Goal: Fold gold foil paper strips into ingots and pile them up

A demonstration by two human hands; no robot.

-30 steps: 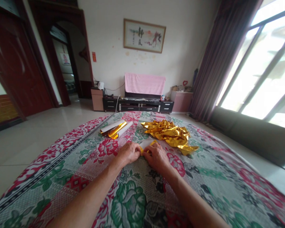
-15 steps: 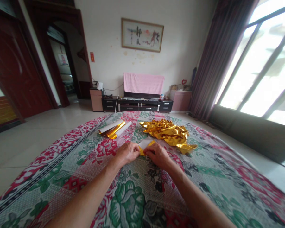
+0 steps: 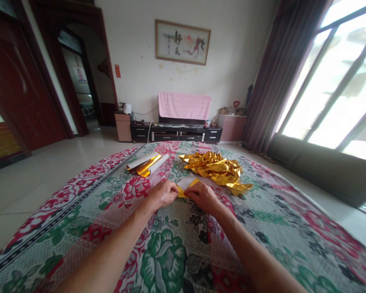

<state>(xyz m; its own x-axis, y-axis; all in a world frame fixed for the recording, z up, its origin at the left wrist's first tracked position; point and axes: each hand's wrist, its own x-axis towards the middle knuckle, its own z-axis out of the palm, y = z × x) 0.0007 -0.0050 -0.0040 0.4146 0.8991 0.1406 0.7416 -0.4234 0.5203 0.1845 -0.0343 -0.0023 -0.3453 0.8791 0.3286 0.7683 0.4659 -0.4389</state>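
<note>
I pinch a small piece of paper (image 3: 184,183) between my two hands, just above or on the flowered cloth (image 3: 164,260) in front of me. My left hand (image 3: 164,193) grips its left edge, thumb and fingers pressed close together; my right hand (image 3: 201,196) has the near right part in a similar narrow pinch. The paper shows white in the middle and gold along its folded sides (my fingers hide some of the near edge). Beyond my right hand lies a heap of folded gold paper (image 3: 213,167), creased and shiny, with one pointed piece reaching toward me. Beyond my left hand, and apart from that heap, rest some curled sheets (image 3: 146,165), white on one face and gold on the other.
</note>
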